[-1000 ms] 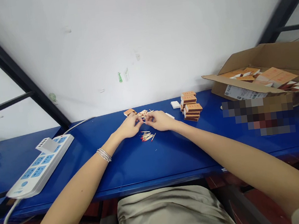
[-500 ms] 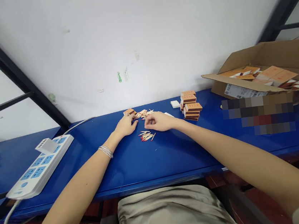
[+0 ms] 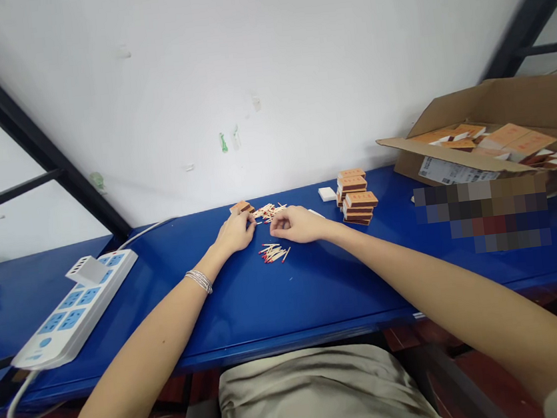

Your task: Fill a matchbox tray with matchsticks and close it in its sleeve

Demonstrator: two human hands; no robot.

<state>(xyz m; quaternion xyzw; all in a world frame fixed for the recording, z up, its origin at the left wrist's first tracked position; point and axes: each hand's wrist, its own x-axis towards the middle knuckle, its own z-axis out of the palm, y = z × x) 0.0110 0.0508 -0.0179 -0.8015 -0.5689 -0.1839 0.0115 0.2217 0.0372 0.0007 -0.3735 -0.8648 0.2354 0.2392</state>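
A loose pile of red-tipped matches [image 3: 271, 211] lies on the blue table between my hands. My left hand [image 3: 235, 231] rests at the pile's left side, thumb and forefinger together, with the end of a match [image 3: 258, 222] showing at their tips. Behind that hand sits an orange matchbox [image 3: 242, 207], partly covered by it. To the right of the pile, my right hand [image 3: 296, 225] is closed in a pinch; whatever lies between its fingertips is too small to make out. A smaller group of matches [image 3: 274, 254] lies nearer me, below the right fingertips.
Stacked matchboxes [image 3: 359, 200] stand right of my hands, beside a white box piece [image 3: 327, 194]. Another white piece [image 3: 316, 214] is partly behind my right hand. An open carton [image 3: 406, 161] of matchboxes is at far right; a power strip [image 3: 76, 312] lies left.
My left thumb and forefinger have drawn together, and a match end now shows at their tips. My right hand stays pinched in nearly the same place.
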